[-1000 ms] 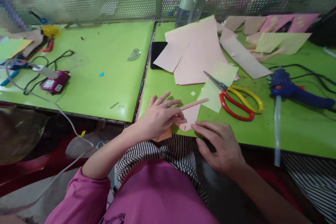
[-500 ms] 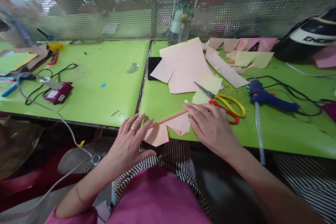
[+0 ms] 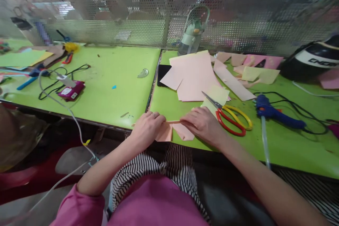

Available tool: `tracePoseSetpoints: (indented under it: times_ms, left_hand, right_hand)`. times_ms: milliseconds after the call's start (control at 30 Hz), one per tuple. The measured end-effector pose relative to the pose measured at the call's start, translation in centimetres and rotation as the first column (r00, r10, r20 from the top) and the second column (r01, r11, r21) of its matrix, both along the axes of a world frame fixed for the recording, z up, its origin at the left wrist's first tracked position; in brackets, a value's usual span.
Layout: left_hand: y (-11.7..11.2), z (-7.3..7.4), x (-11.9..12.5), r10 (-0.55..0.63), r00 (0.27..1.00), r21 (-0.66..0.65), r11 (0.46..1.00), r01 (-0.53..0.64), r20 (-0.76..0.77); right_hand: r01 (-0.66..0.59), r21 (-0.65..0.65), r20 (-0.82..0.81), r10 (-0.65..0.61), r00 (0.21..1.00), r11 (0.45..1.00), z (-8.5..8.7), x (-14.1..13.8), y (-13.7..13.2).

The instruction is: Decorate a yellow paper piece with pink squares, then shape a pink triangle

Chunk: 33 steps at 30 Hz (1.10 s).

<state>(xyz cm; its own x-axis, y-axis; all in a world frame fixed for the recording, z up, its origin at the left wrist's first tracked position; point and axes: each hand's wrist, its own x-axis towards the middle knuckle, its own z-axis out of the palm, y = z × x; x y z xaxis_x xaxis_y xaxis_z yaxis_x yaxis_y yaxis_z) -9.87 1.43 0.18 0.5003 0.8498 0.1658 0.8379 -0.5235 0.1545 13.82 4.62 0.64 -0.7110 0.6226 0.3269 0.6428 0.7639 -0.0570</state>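
At the table's front edge lies a piece of pink paper (image 3: 183,132) with a narrow folded or rolled strip along its far side and angled flaps toward me. My left hand (image 3: 149,127) is closed over the strip's left part, fingers curled down. Over the right end, my right hand (image 3: 202,125) has its fingers bent and pressed together on the paper. Both hands hide much of the strip. Just right of my right hand rest scissors (image 3: 230,116) with one red and one yellow handle, blades partly on pale yellow paper (image 3: 215,96).
Behind my hands lie pink sheets (image 3: 194,77) over a dark flat object (image 3: 163,74). A blue glue gun (image 3: 280,113) sits at right, its glue stick past the table edge. A green bottle (image 3: 190,37) and a black bottle (image 3: 307,61) stand behind. A purple box (image 3: 71,90) with cables is left.
Both hands have gone from spread, flat fingers to curled ones on the paper strip and have come closer together. The view has shifted slightly.
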Motion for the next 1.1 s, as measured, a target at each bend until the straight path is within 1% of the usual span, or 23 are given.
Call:
tracePoseSetpoints:
  times_ms: [100, 167, 233, 333, 433, 500, 567, 633, 800, 867, 900, 933, 967, 1000, 1033, 1067, 1100]
  left_hand:
    - [-0.1, -0.1, 0.1, -0.028, 0.999, 0.02, 0.999, 0.029, -0.03]
    - [-0.7, -0.1, -0.1, -0.059, 0.997, 0.023, 0.998, 0.06, -0.05]
    - [-1.1, 0.1, -0.3, -0.082, 0.994, 0.003, 0.997, 0.082, -0.066]
    - [-1.1, 0.6, -0.2, -0.06, 0.997, -0.088, 0.995, 0.055, -0.052]
    - [-0.3, 0.9, 0.2, 0.002, 1.0, -0.148, 0.989, -0.006, -0.026]
    - [0.3, 1.0, 0.5, 0.017, 1.0, -0.161, 0.987, -0.019, -0.014]
    - [0.9, 1.2, 0.7, 0.014, 1.0, -0.184, 0.983, -0.012, 0.008]
    - [1.3, 1.5, 0.7, 0.002, 0.999, -0.211, 0.978, 0.007, 0.04]
    - [2.0, 3.0, 1.0, -0.024, 0.985, -0.3, 0.951, 0.075, 0.17]
    - [2.5, 3.5, 1.2, -0.014, 0.967, -0.338, 0.935, 0.102, 0.254]
    - [2.7, 3.6, 1.3, 0.003, 0.953, -0.348, 0.931, 0.108, 0.303]
    - [3.0, 3.7, 1.4, 0.026, 0.935, -0.353, 0.929, 0.108, 0.354]
    - [3.3, 3.7, 1.4, 0.053, 0.912, -0.354, 0.929, 0.104, 0.406]
    - [3.6, 3.6, 1.4, 0.079, 0.886, -0.355, 0.93, 0.1, 0.456]
    - [3.8, 3.5, 1.3, 0.098, 0.861, -0.354, 0.93, 0.099, 0.499]
    - [4.0, 3.5, 1.3, 0.112, 0.839, -0.352, 0.931, 0.099, 0.532]
    - [4.1, 3.4, 1.2, 0.13, 0.807, -0.354, 0.929, 0.103, 0.577]
  right_hand:
    - [-0.01, 0.089, 0.048, 0.005, 0.999, 0.996, -0.2, 0.2, -0.4]
    - [-0.024, 0.092, 0.057, 0.019, 0.998, 0.995, -0.2, 0.3, -0.8]
    - [-0.022, 0.035, 0.029, 0.021, 0.999, 0.999, -0.1, 0.3, -1.1]
    - [0.061, -0.109, 0.022, -0.059, 0.998, 0.992, 0.4, -0.3, -1.1]
    - [0.193, -0.276, 0.075, -0.179, 0.981, 0.942, 1.0, -1.0, -0.6]
    - [0.236, -0.357, 0.093, -0.217, 0.972, 0.904, 1.3, -1.3, 0.0]
    - [0.235, -0.394, 0.098, -0.213, 0.972, 0.889, 1.6, -1.4, 0.5]
    - [0.214, -0.405, 0.099, -0.19, 0.977, 0.889, 1.9, -1.3, 0.9]
    - [0.162, -0.407, 0.077, -0.143, 0.987, 0.899, 3.6, -1.7, 1.1]
    - [0.138, -0.356, 0.075, -0.119, 0.99, 0.924, 4.5, -2.1, 1.0]
    - [0.125, -0.284, 0.056, -0.114, 0.992, 0.951, 5.0, -2.3, 0.9]
    - [0.121, -0.177, 0.014, -0.12, 0.993, 0.977, 5.5, -2.4, 0.6]
    - [0.136, -0.042, -0.058, -0.138, 0.989, 0.99, 5.8, -2.5, 0.2]
    - [0.176, 0.098, -0.16, -0.16, 0.974, 0.979, 6.1, -2.5, -0.3]
    - [0.24, 0.205, -0.278, -0.178, 0.944, 0.949, 6.2, -2.4, -0.9]
    - [0.314, 0.261, -0.397, -0.195, 0.897, 0.913, 6.2, -2.2, -1.6]
    - [0.375, 0.255, -0.493, -0.214, 0.844, 0.891, 6.1, -2.0, -2.3]
